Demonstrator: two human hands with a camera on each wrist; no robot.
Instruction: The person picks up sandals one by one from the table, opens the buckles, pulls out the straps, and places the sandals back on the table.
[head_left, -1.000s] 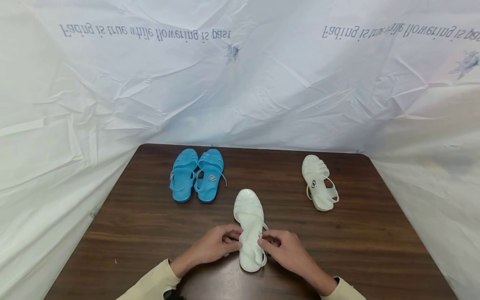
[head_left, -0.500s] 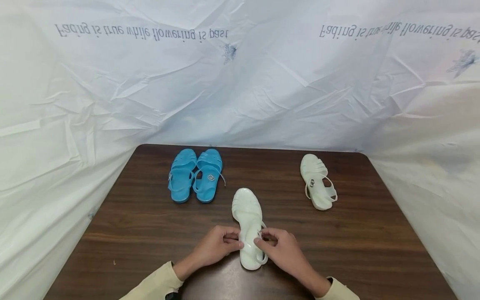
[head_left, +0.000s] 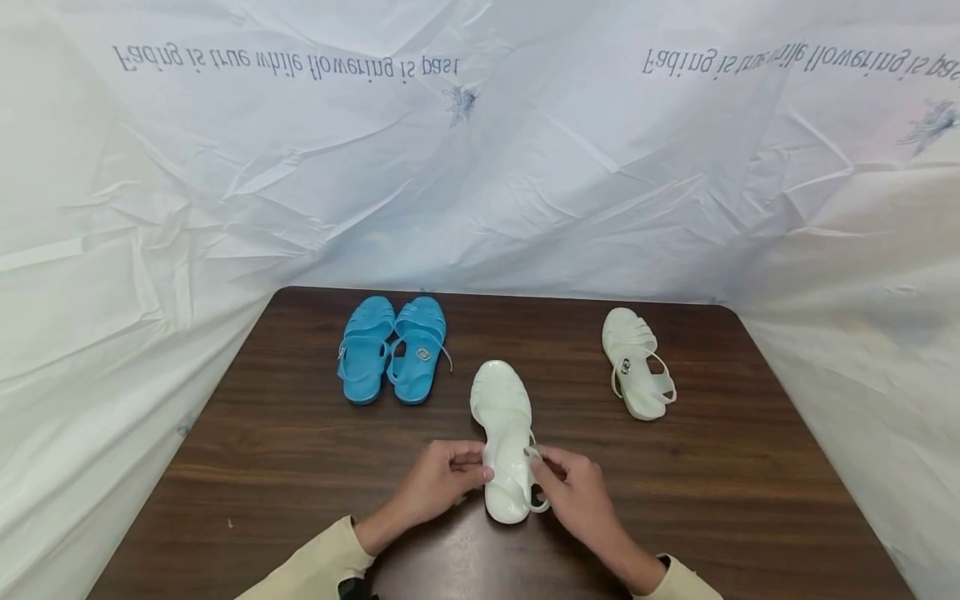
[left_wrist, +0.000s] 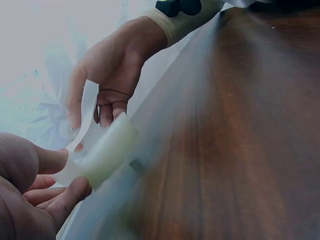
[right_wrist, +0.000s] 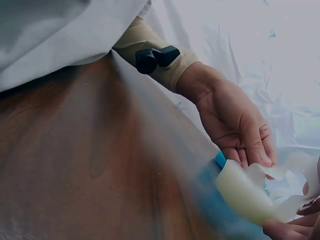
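A white jelly sandal (head_left: 502, 408) is held between both hands near the middle of the table, toe pointing away. My left hand (head_left: 441, 482) pinches its left side edge between thumb and fingers. On the other side my right hand (head_left: 583, 496) pinches the ankle strap near the metal buckle. In the left wrist view the loose strap (left_wrist: 90, 107) stands up beside the heel of the sandal (left_wrist: 111, 147). The right wrist view shows the pale heel end (right_wrist: 240, 192), with the left hand (right_wrist: 237, 117) on it. My right fingers partly cover the buckle.
Two blue sandals (head_left: 365, 342) stand side by side at the back left of the brown table (head_left: 300, 475). Another white sandal (head_left: 630, 342) lies at the back right. A wrinkled white sheet with printed lettering (head_left: 480, 200) hangs behind and at both sides.
The held white sandal has moved slightly away from the body and to the right, both hands going with it. The strap's loop now sticks out further to the right.
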